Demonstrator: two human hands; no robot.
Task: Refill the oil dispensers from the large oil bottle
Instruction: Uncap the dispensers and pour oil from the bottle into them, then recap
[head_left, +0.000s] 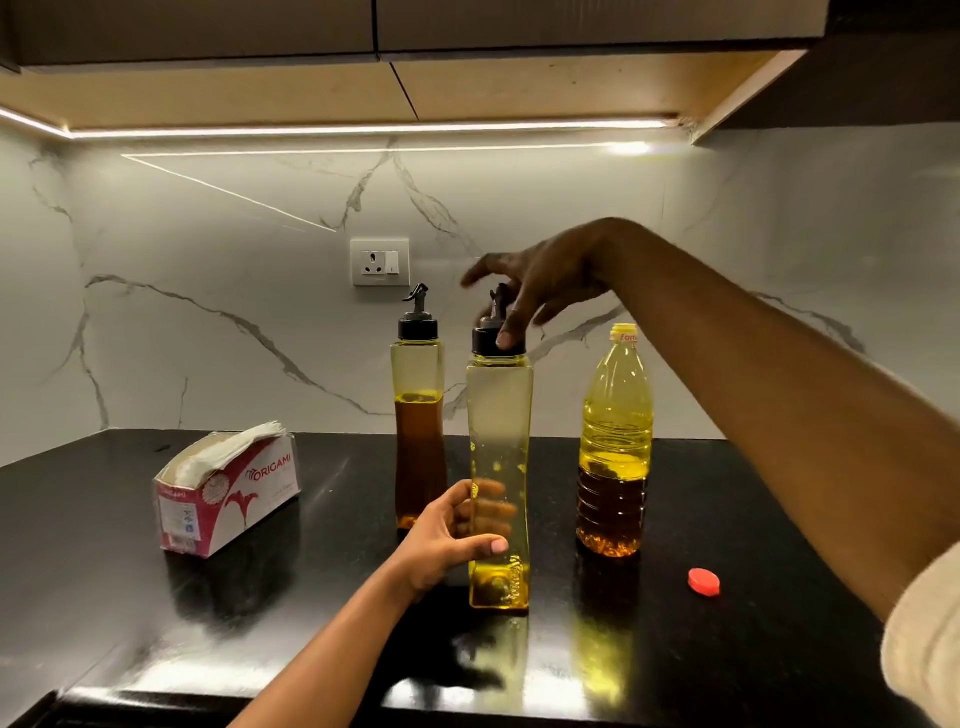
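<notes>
A tall, almost empty yellow oil dispenser (500, 467) stands on the black counter (104, 545) in the middle. My left hand (452, 535) grips its lower body. My right hand (535, 288) is over its black spout cap (488, 338), thumb on the cap's front and the other fingers spread above. Behind it to the left stands a second dispenser (418, 415), about half full of dark oil, capped. The large oil bottle (616, 441) stands uncapped to the right, less than half full. Its red cap (704, 581) lies on the counter near the right.
A pink and white tissue box (228, 493) sits on the counter at the left. A wall socket (380, 262) is on the marble backsplash behind the dispensers. Cabinets hang overhead. The counter's front edge runs along the bottom of the view.
</notes>
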